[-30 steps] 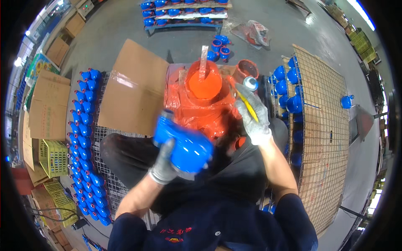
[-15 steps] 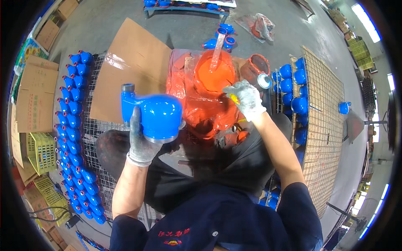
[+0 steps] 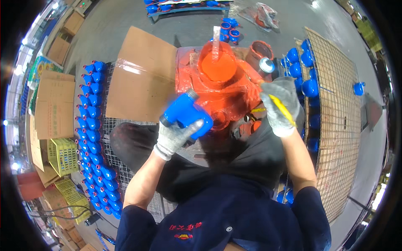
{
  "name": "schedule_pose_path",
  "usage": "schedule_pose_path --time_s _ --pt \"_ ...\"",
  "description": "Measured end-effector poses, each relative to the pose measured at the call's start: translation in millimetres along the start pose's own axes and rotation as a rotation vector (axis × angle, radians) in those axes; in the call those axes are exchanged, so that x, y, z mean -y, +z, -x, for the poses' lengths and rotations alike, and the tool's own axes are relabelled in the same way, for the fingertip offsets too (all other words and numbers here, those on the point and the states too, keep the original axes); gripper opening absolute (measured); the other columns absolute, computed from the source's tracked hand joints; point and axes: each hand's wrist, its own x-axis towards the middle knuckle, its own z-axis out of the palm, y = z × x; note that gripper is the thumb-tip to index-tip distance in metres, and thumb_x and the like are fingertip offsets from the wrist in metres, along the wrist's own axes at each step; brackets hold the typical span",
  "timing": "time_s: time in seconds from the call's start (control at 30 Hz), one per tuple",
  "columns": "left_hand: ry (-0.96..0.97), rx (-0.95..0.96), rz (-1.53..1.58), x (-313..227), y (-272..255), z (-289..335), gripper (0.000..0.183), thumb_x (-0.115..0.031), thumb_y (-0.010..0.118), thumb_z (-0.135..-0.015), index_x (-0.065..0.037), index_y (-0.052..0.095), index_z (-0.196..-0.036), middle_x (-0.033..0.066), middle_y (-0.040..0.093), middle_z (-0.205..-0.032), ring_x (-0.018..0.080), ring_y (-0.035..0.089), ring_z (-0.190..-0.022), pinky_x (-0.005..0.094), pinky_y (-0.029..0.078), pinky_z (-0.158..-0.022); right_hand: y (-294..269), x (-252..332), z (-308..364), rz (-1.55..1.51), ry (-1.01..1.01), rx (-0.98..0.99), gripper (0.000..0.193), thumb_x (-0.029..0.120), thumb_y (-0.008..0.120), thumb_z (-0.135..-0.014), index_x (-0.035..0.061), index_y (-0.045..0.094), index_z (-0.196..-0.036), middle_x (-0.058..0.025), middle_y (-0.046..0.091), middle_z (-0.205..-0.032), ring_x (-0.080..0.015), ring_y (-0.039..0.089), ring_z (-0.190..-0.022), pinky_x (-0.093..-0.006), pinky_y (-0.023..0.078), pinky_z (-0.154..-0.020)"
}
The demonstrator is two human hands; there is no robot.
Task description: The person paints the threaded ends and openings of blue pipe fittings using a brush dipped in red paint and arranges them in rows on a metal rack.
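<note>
My left hand (image 3: 173,139), in a grey-white glove, grips a blue-painted metal housing (image 3: 200,121) with bare threaded ends, tilted in front of my lap. My gloved right hand (image 3: 279,104) is closed around a slim yellow-handled brush (image 3: 283,110); its bristle end is hard to make out. Ahead of me stands an open tub of orange-red paint (image 3: 220,69) with a flat paint-smeared stick (image 3: 215,44) upright in it. The tub rests among paint-covered plastic sheeting (image 3: 190,85). My right hand is to the right of the tub, apart from it.
Rows of blue housings with red rims (image 3: 95,113) stand on a wire rack at left. A cardboard sheet (image 3: 142,75) leans behind my left hand. At right are a mesh panel (image 3: 337,121) with more blue parts, a stained pot (image 3: 259,52) and a can (image 3: 266,65).
The blue housing has turned and tipped, moving right and lower with my left hand. My right hand has moved right, away from the paint tub, with the brush. The view has shifted slightly.
</note>
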Motion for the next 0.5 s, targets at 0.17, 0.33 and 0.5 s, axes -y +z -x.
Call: schedule_pose_path --time_s 0.17,0.33,0.5 --pt "0.291 0.151 -0.429 -24 24 11 0.059 -0.020 0.091 -0.077 -0.001 0.066 -0.126 0.0140 0.070 -0.118 0.0253 0.071 -0.106 0.0388 0.058 -0.095 -42 45 -29 -0.324 0.046 0.209 0.011 0.004 0.072 -0.090 0.0023 0.070 -0.101 -0.0106 0.067 -0.090 -0.0252 0.064 -0.078 -0.0357 0.050 -0.070" --pt "0.368 0.281 -0.593 -37 38 22 0.071 -0.031 0.094 -0.070 -0.005 0.064 -0.129 0.0179 0.067 -0.126 0.0342 0.070 -0.112 0.0407 0.057 -0.095 -42 42 -26 0.107 -0.380 0.309 0.033 0.006 0.073 -0.087 0.0039 0.068 -0.119 -0.0168 0.068 -0.102 -0.0346 0.068 -0.091 -0.0401 0.055 -0.077" --pt "0.336 0.338 -0.608 -38 44 27 0.072 -0.031 0.094 -0.070 -0.004 0.063 -0.130 0.0179 0.066 -0.127 0.0339 0.070 -0.111 0.0400 0.057 -0.095 -49 44 -18 0.130 -0.372 0.384 0.038 0.004 0.072 -0.084 0.0058 0.067 -0.122 -0.0173 0.068 -0.106 -0.0362 0.068 -0.093 -0.0410 0.056 -0.078"
